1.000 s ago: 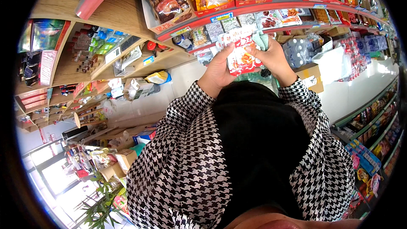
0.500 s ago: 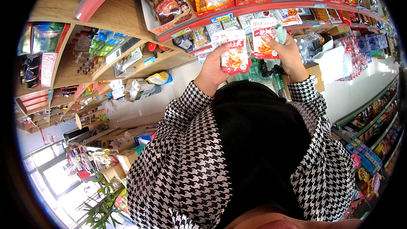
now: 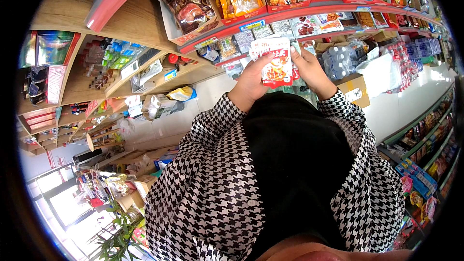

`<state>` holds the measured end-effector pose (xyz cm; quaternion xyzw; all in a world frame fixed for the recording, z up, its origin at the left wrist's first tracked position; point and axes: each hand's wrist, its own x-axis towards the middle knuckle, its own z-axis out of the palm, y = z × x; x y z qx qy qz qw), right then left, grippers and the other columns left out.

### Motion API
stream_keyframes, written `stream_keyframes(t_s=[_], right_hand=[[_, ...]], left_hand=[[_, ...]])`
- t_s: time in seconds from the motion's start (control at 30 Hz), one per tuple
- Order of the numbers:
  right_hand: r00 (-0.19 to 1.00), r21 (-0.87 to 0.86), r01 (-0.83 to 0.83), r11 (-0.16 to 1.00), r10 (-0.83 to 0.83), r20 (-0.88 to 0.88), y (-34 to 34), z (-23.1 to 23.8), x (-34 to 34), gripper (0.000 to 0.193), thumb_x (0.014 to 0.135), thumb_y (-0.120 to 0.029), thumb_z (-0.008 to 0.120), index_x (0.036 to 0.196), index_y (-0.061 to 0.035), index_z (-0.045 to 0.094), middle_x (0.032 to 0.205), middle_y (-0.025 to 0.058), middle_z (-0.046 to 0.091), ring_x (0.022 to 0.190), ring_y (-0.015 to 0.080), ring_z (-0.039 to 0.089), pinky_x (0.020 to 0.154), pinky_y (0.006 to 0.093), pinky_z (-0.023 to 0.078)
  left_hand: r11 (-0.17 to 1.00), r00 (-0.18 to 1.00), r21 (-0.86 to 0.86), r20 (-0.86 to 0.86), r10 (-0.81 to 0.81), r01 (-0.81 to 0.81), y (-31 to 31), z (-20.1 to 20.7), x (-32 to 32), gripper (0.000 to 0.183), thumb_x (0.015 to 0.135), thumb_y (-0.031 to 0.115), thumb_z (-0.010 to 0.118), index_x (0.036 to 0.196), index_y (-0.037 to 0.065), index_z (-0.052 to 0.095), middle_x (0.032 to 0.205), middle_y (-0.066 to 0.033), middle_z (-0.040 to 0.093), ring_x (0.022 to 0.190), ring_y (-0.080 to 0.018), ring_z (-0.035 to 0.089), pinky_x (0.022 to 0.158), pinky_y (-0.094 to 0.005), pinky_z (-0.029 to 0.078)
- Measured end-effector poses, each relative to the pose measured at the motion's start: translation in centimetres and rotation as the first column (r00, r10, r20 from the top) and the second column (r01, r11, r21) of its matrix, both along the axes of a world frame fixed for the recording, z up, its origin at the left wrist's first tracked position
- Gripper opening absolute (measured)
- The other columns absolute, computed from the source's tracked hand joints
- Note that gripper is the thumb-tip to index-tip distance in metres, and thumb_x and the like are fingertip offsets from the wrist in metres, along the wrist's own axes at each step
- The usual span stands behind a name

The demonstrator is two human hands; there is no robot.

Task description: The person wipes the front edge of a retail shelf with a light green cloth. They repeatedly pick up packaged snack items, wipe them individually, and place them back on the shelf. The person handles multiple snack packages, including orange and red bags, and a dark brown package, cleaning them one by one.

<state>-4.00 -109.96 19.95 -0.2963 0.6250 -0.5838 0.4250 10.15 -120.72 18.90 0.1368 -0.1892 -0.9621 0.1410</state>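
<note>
Packets point(image 3: 277, 70), flat, glossy, red-and-white and rectangular, are held in a slightly fanned stack near the red-edged shelf point(image 3: 328, 6). Left hand point(image 3: 252, 81) keeps its grip clamped on them, thumb across the front; right hand point(image 3: 311, 71) angles inward at their right edge, its grip's closure unclear.

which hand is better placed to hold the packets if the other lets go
Probably the left hand: its thumb lies over the front of the packets, while the right hand is at their right edge, grip partly hidden.
</note>
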Motion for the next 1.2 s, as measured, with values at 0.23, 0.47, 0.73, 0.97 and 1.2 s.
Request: stream_keyframes(t_s=[0.23, 0.47, 0.73, 0.97, 1.2], right_hand=[[0.914, -0.140, 0.364, 0.921, -0.324, 0.245, -0.1, 0.5, -3.2, 0.033, 0.100, -0.023, 0.054, 0.123, -0.0009, 0.055, 0.099, 0.0055, 0.063, 0.090, 0.0139, 0.060, 0.077, 0.0283, 0.049], [0.899, -0.484, 0.390, 0.783, -0.438, 0.016, -2.3, 5.2, 0.0, 0.032, 0.096, -0.009, 0.057, 0.126, -0.0007, 0.050, 0.116, 0.0089, 0.062, 0.097, 0.0150, 0.063, 0.085, 0.0276, 0.051], [0.399, -0.191, -0.215, 0.958, -0.093, -0.912, -5.3, 3.8, 2.1, 0.047, 0.074, -0.009, 0.068, 0.120, -0.0116, 0.061, 0.131, 0.0122, 0.056, 0.128, 0.0354, 0.047, 0.105, 0.0437, 0.042], [0.345, -0.143, -0.282, 0.949, -0.039, -0.938, -5.5, 3.8, 2.4, 0.047, 0.074, -0.008, 0.064, 0.121, -0.0112, 0.061, 0.132, 0.0124, 0.056, 0.127, 0.0339, 0.048, 0.103, 0.0442, 0.043], [0.606, -0.284, -0.146, 0.948, -0.141, -0.783, -5.7, 3.7, 2.2, 0.041, 0.076, -0.003, 0.059, 0.117, -0.0082, 0.061, 0.125, 0.0148, 0.060, 0.120, 0.0339, 0.055, 0.102, 0.0414, 0.044]], left_hand=[[0.990, 0.987, 0.030, 0.085, 0.134, -0.137, -1.3, 0.3, -0.3, 0.035, 0.098, 0.015, 0.053, 0.128, -0.001, 0.048, 0.121, -0.0158, 0.061, 0.110, -0.0298, 0.062, 0.093, -0.0480, 0.053], [0.986, 0.987, -0.083, 0.050, 0.150, -0.146, -1.4, -0.2, -1.2, 0.040, 0.099, 0.019, 0.052, 0.135, 0.002, 0.043, 0.128, -0.0148, 0.056, 0.117, -0.0298, 0.057, 0.100, -0.0488, 0.048], [0.991, 0.991, -0.007, -0.005, 0.133, -0.133, -1.3, -0.2, -0.9, 0.036, 0.100, 0.024, 0.050, 0.131, 0.006, 0.047, 0.126, -0.0075, 0.056, 0.113, -0.0201, 0.058, 0.094, -0.0370, 0.049], [0.989, 0.981, 0.057, -0.132, 0.141, -0.135, -3.2, -0.3, 0.0, 0.033, 0.101, 0.024, 0.042, 0.129, 0.006, 0.049, 0.119, -0.0079, 0.060, 0.110, -0.0199, 0.060, 0.094, -0.0370, 0.049], [0.995, 0.990, 0.034, -0.106, 0.093, -0.090, -3.6, 1.0, 0.1, 0.031, 0.099, 0.017, 0.045, 0.124, 0.000, 0.050, 0.118, -0.0114, 0.060, 0.109, -0.0225, 0.061, 0.093, -0.0391, 0.051]])
